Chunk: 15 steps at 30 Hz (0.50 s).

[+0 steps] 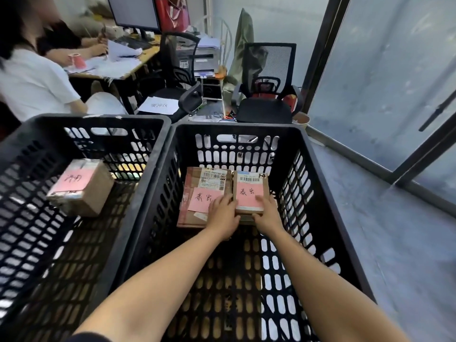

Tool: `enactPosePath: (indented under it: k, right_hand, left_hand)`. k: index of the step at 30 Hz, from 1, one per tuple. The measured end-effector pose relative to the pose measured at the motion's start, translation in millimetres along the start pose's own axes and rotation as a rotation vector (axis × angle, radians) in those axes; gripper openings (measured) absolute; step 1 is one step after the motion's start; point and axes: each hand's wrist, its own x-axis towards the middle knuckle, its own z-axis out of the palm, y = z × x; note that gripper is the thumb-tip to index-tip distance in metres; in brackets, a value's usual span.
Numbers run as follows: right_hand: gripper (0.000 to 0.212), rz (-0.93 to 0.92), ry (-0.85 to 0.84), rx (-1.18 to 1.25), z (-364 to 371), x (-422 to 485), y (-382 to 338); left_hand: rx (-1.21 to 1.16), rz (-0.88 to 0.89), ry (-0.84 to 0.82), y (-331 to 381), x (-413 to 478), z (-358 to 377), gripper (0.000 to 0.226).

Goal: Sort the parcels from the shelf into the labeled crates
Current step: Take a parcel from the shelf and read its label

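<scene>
Parcel [249,193] clamped at near edge by left grip [222,215] and right grip [267,213], touching larger parcel [203,193]; apart from crate [237,128] walls

one wide-angle camera worn on the head looks forward and steeply down from just above the near end of the right crate [237,129], close enough that the wearer's forearms [160,272] rise from the bottom edge into it. the left crate [98,118] fills the lower left, while the lens-bent upper part reaches a desk [138,64], an office chair [266,109] and a glass wall [382,70].
</scene>
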Motion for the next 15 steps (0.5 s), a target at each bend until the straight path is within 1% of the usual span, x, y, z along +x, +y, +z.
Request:
enactPosePath:
  k: [3, 8, 12, 15]
  right_hand:
    - [0.049, 0.045, -0.006, 0.027, 7.1, 1.4, 1.4]
    - [0.045, 0.042, 0.040, 0.041, 11.2, 3.1, 7.4]
    - [0.050, 0.053, 0.023, -0.047, 5.9, 1.6, 7.0]
    - [0.061, 0.130, -0.063, -0.149, -0.5, -3.3, -8.2]
  left_hand:
    - [0.105, 0.042, -0.047, -3.2, -6.4, 11.2, 0.057]
    - [0.203, 0.059, -0.120, -5.4, -7.4, 15.1, 0.066]
    - [0.222, 0.062, -0.131, -3.5, -9.1, 13.5, 0.068]
    - [0.118, 0.066, -0.104, -2.6, -11.7, 4.7, 0.059]
